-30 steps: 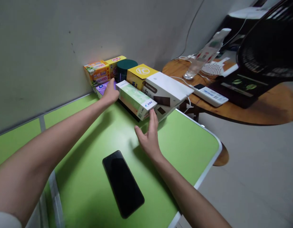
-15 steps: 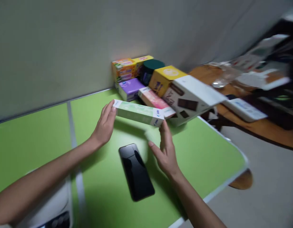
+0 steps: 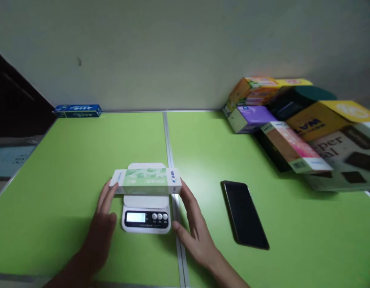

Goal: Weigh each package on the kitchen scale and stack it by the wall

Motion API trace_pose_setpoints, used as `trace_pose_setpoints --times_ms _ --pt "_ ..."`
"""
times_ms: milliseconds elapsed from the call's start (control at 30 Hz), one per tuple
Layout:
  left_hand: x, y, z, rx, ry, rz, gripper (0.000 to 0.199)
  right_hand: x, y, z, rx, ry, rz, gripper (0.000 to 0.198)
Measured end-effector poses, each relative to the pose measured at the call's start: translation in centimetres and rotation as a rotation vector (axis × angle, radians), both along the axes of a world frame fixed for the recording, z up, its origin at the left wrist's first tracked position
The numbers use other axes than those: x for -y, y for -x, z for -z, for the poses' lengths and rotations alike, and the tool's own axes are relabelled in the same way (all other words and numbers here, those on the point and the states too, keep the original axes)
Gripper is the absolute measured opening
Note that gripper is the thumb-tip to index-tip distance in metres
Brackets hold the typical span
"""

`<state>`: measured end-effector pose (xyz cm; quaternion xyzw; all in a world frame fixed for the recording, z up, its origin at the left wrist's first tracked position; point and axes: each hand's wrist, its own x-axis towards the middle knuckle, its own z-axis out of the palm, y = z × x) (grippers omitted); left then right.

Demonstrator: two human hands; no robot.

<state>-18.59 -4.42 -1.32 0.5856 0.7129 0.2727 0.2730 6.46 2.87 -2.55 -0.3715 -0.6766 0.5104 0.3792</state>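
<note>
Between my two hands a green-and-white toothpaste box [image 3: 146, 181] lies crosswise over a white kitchen scale [image 3: 146, 202]. My left hand [image 3: 102, 218] has its fingertips on the box's left end. At the opposite end, the fingers of my right hand [image 3: 195, 232] press against the white tip, with the thumb apart, lower down. The scale's lit display [image 3: 136, 217] seems to read 0. Whether the box touches the weighing plate, I cannot tell. A black smartphone [image 3: 245, 214] lies face up to the right of my right hand.
A blue toothpaste box [image 3: 77, 111] lies at the back left by the wall. Several packages stand at the back right: a purple tissue pack [image 3: 255, 117], a pink carton [image 3: 296, 144], a yellow box [image 3: 320, 118]. A metal seam [image 3: 169, 148] divides the green table.
The view has swung left, bringing the whole scale into sight. Both hands have carried the green-and-white toothpaste box left, from near the packages to over the scale.
</note>
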Motion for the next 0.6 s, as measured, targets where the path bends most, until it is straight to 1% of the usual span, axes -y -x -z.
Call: trace_pose_setpoints --times_ms 67,100,167,233,333,400,500,600 --pt "0.9 -1.4 0.4 0.04 -0.186 -0.079 0.053 0.2 0.8 1.5 -0.066 0.08 0.077 0.073" --pt "1.1 -2.0 0.6 0.063 -0.251 -0.09 0.05 0.3 0.9 2.1 -0.096 0.119 0.113 0.069" --pt "1.4 -2.4 0.9 0.109 -0.293 -0.072 0.05 0.5 0.5 2.6 -0.137 0.184 0.166 0.062" --pt "1.6 -1.9 1.4 0.149 -0.322 -0.09 0.052 0.9 -0.4 2.5 -0.145 0.218 0.213 0.055" --pt "2.3 -0.3 1.9 0.18 -0.341 -0.136 0.052 1.5 -2.0 1.6 -0.132 0.23 0.279 0.049" --pt "2.9 0.8 1.9 0.184 -0.324 -0.172 0.052 1.8 -2.8 0.8 -0.13 0.248 0.301 0.046" --pt "4.0 2.1 1.2 0.192 -0.269 -0.179 0.054 2.2 -3.2 -0.5 -0.114 0.289 0.298 0.043" --pt "4.7 2.8 0.4 0.196 -0.222 -0.171 0.057 2.4 -2.6 -1.7 -0.078 0.307 0.279 0.043"
